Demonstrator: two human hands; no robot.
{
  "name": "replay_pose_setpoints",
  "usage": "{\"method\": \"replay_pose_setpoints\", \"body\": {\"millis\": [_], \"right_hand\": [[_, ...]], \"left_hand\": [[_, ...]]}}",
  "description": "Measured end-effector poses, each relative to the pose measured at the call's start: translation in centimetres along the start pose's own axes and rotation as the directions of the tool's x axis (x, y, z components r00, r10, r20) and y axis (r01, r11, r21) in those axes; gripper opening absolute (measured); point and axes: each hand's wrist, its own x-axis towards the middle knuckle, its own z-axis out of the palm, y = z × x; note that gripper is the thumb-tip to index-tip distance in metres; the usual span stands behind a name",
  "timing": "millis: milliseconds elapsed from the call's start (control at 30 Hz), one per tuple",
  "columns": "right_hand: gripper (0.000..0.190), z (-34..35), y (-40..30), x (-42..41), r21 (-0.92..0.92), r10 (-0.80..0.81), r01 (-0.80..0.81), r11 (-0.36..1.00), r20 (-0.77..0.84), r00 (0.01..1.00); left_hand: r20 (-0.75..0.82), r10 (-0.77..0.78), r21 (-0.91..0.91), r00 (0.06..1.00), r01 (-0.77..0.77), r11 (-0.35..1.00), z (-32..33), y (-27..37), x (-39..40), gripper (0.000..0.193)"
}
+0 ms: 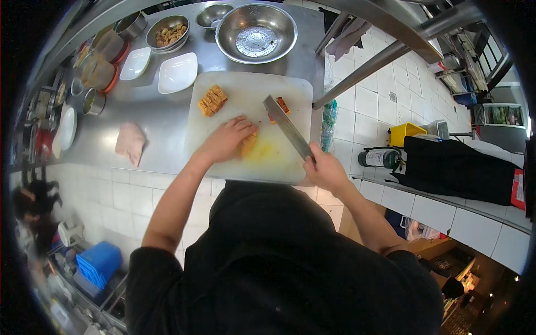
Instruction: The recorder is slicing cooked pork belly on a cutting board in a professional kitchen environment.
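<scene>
My right hand [325,168] grips the handle of a cleaver [291,132], its blade slanting up and left over the white cutting board [209,163]. Under the fingers of my left hand [229,140] lies a golden-brown crusted food piece [249,144], partly hidden by them; it looks like roast pork. A larger block of the same crusted food [212,100], scored into squares, sits at the board's upper left. Just beyond the blade is a narrow, darker cut strip [283,105], partly covered by the cleaver. Yellowish stain marks the board right of my left hand.
Behind the board stand a large perforated steel bowl [224,35] and a bowl of brown chunks [184,20]. White dishes [178,73] are left of them. A pink cloth-like piece [130,141] lies on the steel table [161,125]. A metal post [360,75] slants at the right.
</scene>
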Motion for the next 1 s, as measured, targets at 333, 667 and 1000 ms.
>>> {"method": "replay_pose_setpoints", "body": {"millis": [333, 667, 1000], "right_hand": [[0.033, 2.8, 7.3, -6.9, -0.325, -0.169, 0.138, 0.936, -0.070, 0.983], [0.023, 7.6, -0.6, 0.9, -0.373, -0.472, 0.382, 0.846, -0.187, 0.861], [0.038, 11.1, -3.9, 3.9, -0.377, -0.388, 0.302, 0.876, -0.179, 0.904]], "left_hand": [[0.205, -0.081, -0.018, 0.975, 0.086, 0.996, -1.5, -0.8, 2.8, 0.092], [0.327, 0.334, 0.006, 0.884, -0.355, 0.935, -4.7, -0.1, 16.1, 0.076], [0.497, 0.301, -0.049, 0.814, -0.320, 0.946, -4.3, 0.0, 17.7, 0.087]]}}
